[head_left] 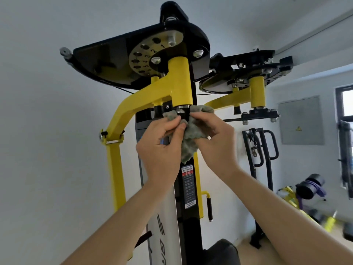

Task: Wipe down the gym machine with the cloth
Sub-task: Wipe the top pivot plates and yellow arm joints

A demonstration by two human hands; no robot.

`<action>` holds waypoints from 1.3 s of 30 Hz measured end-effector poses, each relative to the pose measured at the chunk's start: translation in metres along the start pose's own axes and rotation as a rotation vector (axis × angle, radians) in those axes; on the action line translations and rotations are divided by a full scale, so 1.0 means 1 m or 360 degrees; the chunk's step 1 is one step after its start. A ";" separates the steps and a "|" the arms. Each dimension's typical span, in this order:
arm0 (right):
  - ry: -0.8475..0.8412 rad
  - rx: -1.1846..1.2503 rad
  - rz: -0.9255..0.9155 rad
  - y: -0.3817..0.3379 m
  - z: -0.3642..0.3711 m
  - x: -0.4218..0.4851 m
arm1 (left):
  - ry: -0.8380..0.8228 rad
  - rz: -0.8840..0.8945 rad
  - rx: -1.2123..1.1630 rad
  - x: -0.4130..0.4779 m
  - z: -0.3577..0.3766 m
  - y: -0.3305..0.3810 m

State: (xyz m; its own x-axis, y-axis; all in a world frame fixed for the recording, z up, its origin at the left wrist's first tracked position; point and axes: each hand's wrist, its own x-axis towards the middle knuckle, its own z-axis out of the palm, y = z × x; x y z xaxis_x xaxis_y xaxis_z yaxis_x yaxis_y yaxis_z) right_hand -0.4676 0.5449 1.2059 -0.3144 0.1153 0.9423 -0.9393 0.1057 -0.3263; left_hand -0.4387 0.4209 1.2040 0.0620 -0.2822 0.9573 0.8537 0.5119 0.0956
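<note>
One cloth (188,145) beneath numbered disc (140,55)

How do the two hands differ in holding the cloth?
The left hand pinches the cloth with its thumb pressed flat; the right hand curls its fingers over it. More cloth bunches by the right hand than by the left hand. Both hold it at the black shaft under the yellow tube.

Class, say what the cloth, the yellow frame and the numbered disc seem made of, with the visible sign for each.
Cloth: soft fabric, matt grey-green; it crumples and hangs in folds.
Yellow frame: probably steel tube, glossy paint; smooth sheen, rigid bends.
Numbered disc: likely polished metal; reflective, with drilled holes.
</note>
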 end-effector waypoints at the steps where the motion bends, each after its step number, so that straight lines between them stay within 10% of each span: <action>1: -0.0011 -0.0009 -0.0026 0.000 0.001 0.000 | -0.0004 0.0078 0.0094 -0.001 -0.002 0.000; 6: -0.0058 -0.0105 -0.0216 0.004 -0.010 0.007 | 0.0012 0.0162 0.0298 -0.001 -0.008 0.008; 18: -0.0328 0.0915 0.1038 0.027 -0.043 0.029 | 0.0148 -0.0806 0.0545 -0.014 -0.008 0.067; 24: -0.0177 0.0931 0.1143 0.028 -0.037 0.032 | 0.0060 -0.1003 0.0550 -0.014 -0.005 0.071; 34: -0.0465 0.1025 0.0482 0.039 -0.025 0.068 | -0.0260 0.0447 0.1141 0.027 0.022 0.048; 39: -0.0748 0.0833 0.0121 0.051 -0.030 0.064 | -0.0468 0.0459 0.1320 0.034 0.019 0.023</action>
State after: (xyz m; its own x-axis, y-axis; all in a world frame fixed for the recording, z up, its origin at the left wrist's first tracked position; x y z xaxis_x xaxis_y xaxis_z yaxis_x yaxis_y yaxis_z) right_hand -0.5320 0.5877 1.2474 -0.2971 -0.3478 0.8893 -0.8179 -0.3879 -0.4249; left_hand -0.4270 0.4384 1.2441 -0.0157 0.1055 0.9943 0.1752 0.9793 -0.1012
